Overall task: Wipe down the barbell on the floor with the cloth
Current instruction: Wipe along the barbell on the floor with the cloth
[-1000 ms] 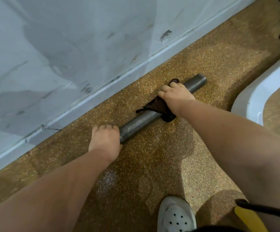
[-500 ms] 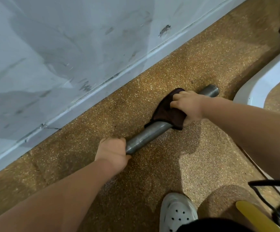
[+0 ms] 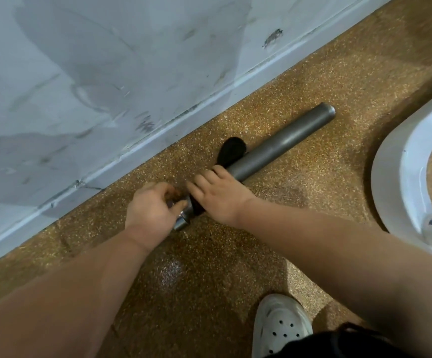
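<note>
Sliding down from the far half of the bar, the right hand (image 3: 222, 200) is now working close to the near end of the barbell (image 3: 282, 143), all but meeting the left hand (image 3: 150, 210); the far stretch it was covering a second ago is lying bare. The barbell is resting on the speckled floor (image 3: 235, 267), its long axis running diagonally from near-left to far-right, roughly parallel to the skirting (image 3: 158, 140) and just out from it.

The right hand's fingers are bending over the top of the bar and clamping the dark cloth (image 3: 231, 150) against it, while a loose fold is trailing off the far side onto the floor. The left hand is curling round the near tip, thumb on the metal, apparently steadying it.

With the two hands nearly touching, the stroke seems to be running out of room in this direction. Any further pass is likely heading back along the axis, up and to the right, where the whole open length is lying beyond the right hand's knuckles. The right hand is both the cloth-bearer and the nearer to that length; the left is sitting at the end. A white shoe (image 3: 282, 326) is standing well short of the bar.
</note>
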